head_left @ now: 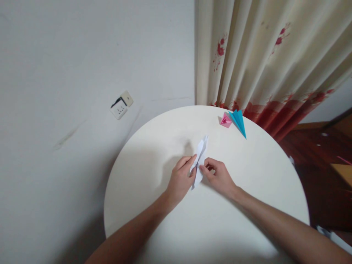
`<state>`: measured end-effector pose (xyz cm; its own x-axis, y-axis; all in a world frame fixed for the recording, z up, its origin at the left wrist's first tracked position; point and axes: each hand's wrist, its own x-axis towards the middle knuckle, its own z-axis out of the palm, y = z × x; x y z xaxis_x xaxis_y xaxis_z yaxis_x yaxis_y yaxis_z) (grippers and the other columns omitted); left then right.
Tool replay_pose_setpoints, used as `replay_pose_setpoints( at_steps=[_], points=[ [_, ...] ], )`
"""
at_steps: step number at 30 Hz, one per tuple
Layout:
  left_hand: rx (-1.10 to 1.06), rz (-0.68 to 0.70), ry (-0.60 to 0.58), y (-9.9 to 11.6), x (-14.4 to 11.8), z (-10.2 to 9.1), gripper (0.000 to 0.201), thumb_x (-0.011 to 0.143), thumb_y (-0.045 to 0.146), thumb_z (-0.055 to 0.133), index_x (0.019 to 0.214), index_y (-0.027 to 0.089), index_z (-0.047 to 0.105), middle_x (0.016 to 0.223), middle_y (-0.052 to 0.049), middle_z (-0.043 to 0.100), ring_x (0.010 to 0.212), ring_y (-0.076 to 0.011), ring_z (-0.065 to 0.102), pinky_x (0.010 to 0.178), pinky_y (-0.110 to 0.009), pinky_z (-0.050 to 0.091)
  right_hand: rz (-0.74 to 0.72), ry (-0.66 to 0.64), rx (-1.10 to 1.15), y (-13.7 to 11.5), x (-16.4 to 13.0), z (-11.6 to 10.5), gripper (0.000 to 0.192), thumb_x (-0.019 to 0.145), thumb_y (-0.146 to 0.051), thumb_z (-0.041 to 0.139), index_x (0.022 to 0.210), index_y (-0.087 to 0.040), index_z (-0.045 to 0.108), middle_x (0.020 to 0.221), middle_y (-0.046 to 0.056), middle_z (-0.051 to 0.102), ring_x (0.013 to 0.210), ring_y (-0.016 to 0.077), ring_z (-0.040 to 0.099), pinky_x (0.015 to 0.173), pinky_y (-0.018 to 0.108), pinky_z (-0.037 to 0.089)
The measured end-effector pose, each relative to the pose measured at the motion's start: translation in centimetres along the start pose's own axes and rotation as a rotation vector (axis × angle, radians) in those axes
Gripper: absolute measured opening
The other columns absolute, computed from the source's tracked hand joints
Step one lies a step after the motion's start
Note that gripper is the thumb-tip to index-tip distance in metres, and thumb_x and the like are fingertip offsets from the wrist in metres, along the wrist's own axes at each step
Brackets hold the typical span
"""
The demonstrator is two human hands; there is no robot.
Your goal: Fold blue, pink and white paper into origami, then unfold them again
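A folded white sheet of paper (202, 148) is held up between my hands over the middle of the round table. My left hand (182, 176) grips its left side, with the thumb in front and the fingers along the edge. From the right, my right hand (217, 174) pinches the paper near its middle between thumb and bent index finger. The paper stands tilted, with creases along its length and layers that part at the upper end. My fingers hide part of its middle.
On the white round table (264, 165), a pink folded paper piece (226, 121) and a blue paper plane (238, 121) lie near the far right edge. Behind hangs a cream curtain (247, 55) with red flowers. A wall socket (119, 109) is at the left.
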<state>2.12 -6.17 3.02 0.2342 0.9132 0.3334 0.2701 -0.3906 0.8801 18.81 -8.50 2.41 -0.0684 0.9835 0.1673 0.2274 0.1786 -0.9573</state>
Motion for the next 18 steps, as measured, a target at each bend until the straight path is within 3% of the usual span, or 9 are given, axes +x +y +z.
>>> replay_pose_setpoints(
  at_steps=[6,11,13,15,18],
  points=[
    [-0.034,-0.024,0.031,-0.3,0.0,-0.2,0.037,0.08,0.016,0.07,0.114,0.03,0.075,0.108,-0.007,0.073,0.103,-0.0263,0.063,0.103,-0.036,0.045,0.026,0.005,-0.007,0.5,-0.2,0.4,0.024,0.091,-0.034,0.058,0.071,-0.02,0.058,0.066,-0.001,0.059,0.06,0.0138,0.052,0.056,0.025,0.04],
    [0.014,-0.035,0.049,-0.2,0.4,-0.6,0.023,0.083,0.02,0.067,0.101,0.028,0.079,0.101,-0.007,0.076,0.094,-0.0244,0.067,0.095,-0.033,0.048,0.042,0.045,-0.042,1.0,-0.1,0.3,0.018,0.091,-0.033,0.059,0.077,-0.02,0.059,0.07,0.0,0.061,0.062,0.0153,0.055,0.057,0.027,0.044],
    [0.044,-0.048,0.056,-0.1,0.6,-0.7,0.02,0.085,0.021,0.066,0.099,0.027,0.079,0.098,-0.006,0.076,0.088,-0.0226,0.067,0.09,-0.031,0.049,-0.045,0.132,-0.125,1.0,0.0,0.0,0.011,0.089,-0.031,0.063,0.094,-0.021,0.061,0.085,0.004,0.064,0.072,0.0188,0.06,0.061,0.029,0.048],
    [0.045,-0.068,0.072,0.1,0.6,-0.7,0.022,0.085,0.021,0.066,0.102,0.027,0.078,0.095,-0.004,0.077,0.082,-0.0206,0.067,0.083,-0.028,0.05,-0.197,0.199,-0.265,0.9,0.1,-0.5,0.029,0.087,-0.028,0.066,0.115,-0.023,0.058,0.108,0.01,0.062,0.093,0.0242,0.061,0.07,0.035,0.053],
    [-0.044,-0.129,0.113,0.4,0.4,-0.7,0.033,0.081,0.02,0.07,0.113,0.027,0.074,0.086,-0.002,0.076,0.075,-0.0187,0.066,0.069,-0.023,0.049,-0.405,0.148,-0.487,0.4,0.4,-1.5,0.035,0.09,-0.024,0.065,0.124,-0.026,0.059,0.128,0.013,0.055,0.113,0.0284,0.055,0.087,0.042,0.052]
  ],
)
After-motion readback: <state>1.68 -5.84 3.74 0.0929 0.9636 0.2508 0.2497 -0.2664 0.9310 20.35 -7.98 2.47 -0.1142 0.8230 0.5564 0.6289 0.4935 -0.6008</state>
